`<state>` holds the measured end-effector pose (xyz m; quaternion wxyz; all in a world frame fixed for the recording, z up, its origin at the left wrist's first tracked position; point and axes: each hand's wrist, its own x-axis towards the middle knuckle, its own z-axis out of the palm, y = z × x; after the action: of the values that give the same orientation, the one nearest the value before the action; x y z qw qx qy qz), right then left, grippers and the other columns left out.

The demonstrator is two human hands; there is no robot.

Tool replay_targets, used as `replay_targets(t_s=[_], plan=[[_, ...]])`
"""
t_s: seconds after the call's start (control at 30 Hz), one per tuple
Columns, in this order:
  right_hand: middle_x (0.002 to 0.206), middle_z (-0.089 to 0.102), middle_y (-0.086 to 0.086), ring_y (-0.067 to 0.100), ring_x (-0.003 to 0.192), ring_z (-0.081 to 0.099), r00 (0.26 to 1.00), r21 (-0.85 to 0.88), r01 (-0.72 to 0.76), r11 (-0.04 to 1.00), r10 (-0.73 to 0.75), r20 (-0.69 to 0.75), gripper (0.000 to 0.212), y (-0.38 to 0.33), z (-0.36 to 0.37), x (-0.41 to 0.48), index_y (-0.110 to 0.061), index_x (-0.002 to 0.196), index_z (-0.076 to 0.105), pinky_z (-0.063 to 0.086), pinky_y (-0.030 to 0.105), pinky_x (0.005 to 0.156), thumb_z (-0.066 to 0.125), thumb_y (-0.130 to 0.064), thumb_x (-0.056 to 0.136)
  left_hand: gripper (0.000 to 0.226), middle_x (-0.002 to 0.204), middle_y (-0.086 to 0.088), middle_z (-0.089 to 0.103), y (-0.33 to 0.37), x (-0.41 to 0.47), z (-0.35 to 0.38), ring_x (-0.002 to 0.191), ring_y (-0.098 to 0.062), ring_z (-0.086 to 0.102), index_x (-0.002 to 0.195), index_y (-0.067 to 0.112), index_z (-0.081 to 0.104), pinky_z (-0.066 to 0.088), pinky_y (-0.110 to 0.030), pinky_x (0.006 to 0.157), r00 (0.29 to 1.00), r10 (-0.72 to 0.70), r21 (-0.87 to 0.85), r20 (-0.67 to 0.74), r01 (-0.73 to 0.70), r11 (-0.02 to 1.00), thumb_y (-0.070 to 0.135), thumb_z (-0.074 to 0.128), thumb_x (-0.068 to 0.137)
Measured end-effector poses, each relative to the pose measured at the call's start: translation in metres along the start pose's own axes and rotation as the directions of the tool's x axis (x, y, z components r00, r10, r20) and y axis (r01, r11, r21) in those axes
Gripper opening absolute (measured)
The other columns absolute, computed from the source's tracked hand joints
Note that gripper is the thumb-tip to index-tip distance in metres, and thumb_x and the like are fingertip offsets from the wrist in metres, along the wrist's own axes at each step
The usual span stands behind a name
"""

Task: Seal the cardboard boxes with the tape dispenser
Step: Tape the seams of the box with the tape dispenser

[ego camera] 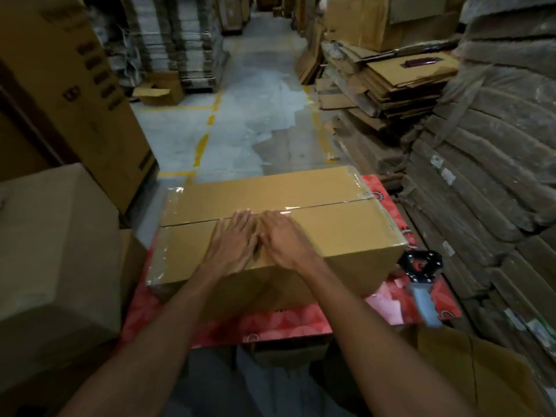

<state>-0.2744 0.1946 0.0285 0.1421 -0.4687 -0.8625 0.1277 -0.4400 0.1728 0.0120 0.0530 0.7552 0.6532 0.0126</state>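
Observation:
A long brown cardboard box (331,224) lies on a red patterned surface (270,326) in front of me. Clear tape runs along its centre seam and over both ends. My left hand (233,242) and my right hand (284,239) lie flat side by side on the box top, fingers straight, pressing over the seam near the middle. The tape dispenser (421,281), with a black head and a grey-blue handle, rests on the red surface to the right of the box, apart from both hands.
A closed brown box (54,251) stands at the left and another box (481,371) at the lower right. Tall stacks of flattened cardboard (487,176) line the right side. A concrete aisle with yellow lines (240,115) runs ahead.

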Motion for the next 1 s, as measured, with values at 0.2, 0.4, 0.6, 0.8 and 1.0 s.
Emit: replay_targets(t_s=[0.2,0.4,0.6,0.8,1.0], plan=[[0.167,0.018,-0.007,0.013,0.153,0.014,0.988,-0.209,0.028,0.977,0.005,0.153,0.059,0.000,0.018,0.018,-0.025,0.159,0.019,0.013,0.043,0.123,0.021,-0.049,0.106,0.076,0.165,0.017,-0.008,-0.043,-0.009,-0.007,0.154,-0.011,-0.006,0.159,0.035,-0.004,0.001,-0.051,0.123,0.997,0.031,-0.016,0.071,-0.030,0.999,0.069,-0.006,0.091],[0.167,0.010,-0.016,0.009,0.154,0.009,0.969,-0.261,-0.180,0.948,0.216,0.117,0.062,0.073,-0.012,-0.010,-0.040,0.158,0.008,0.011,0.048,0.123,0.008,-0.062,0.100,0.065,0.164,0.020,-0.010,-0.106,-0.020,-0.012,0.153,-0.014,-0.007,0.154,0.053,-0.001,-0.002,-0.059,0.121,0.999,-0.027,-0.032,0.028,0.028,0.999,0.074,0.001,0.093],[0.167,0.006,-0.014,0.015,0.154,0.009,0.905,-0.255,-0.411,0.876,0.425,0.003,0.067,0.150,-0.046,-0.041,-0.042,0.158,0.005,0.006,0.058,0.122,0.001,-0.068,0.096,0.066,0.165,0.020,-0.006,-0.171,-0.020,-0.012,0.153,-0.011,-0.007,0.155,0.051,0.003,-0.002,-0.060,0.119,0.989,-0.144,-0.099,0.033,0.146,0.984,0.074,0.011,0.094],[0.159,0.037,0.009,0.027,0.147,0.030,0.789,-0.141,-0.608,0.781,0.577,-0.211,0.073,0.148,-0.049,-0.048,-0.016,0.150,0.037,0.013,0.061,0.120,0.010,-0.061,0.099,0.062,0.166,0.012,0.010,-0.162,-0.003,-0.018,0.153,-0.016,0.005,0.155,0.043,0.019,0.006,-0.061,0.119,0.978,-0.209,-0.192,0.005,0.206,0.959,0.067,0.029,0.099],[0.130,0.057,0.001,0.023,0.119,0.049,0.895,-0.086,-0.397,0.914,0.365,-0.256,0.048,-0.023,0.009,-0.083,-0.031,0.129,0.055,0.037,0.045,0.100,0.033,-0.060,0.097,0.099,0.168,0.009,-0.002,-0.183,0.057,-0.029,0.154,-0.023,-0.005,0.157,0.040,0.006,0.003,-0.063,0.118,0.948,-0.288,-0.178,0.136,0.309,0.934,0.093,0.026,0.076]])
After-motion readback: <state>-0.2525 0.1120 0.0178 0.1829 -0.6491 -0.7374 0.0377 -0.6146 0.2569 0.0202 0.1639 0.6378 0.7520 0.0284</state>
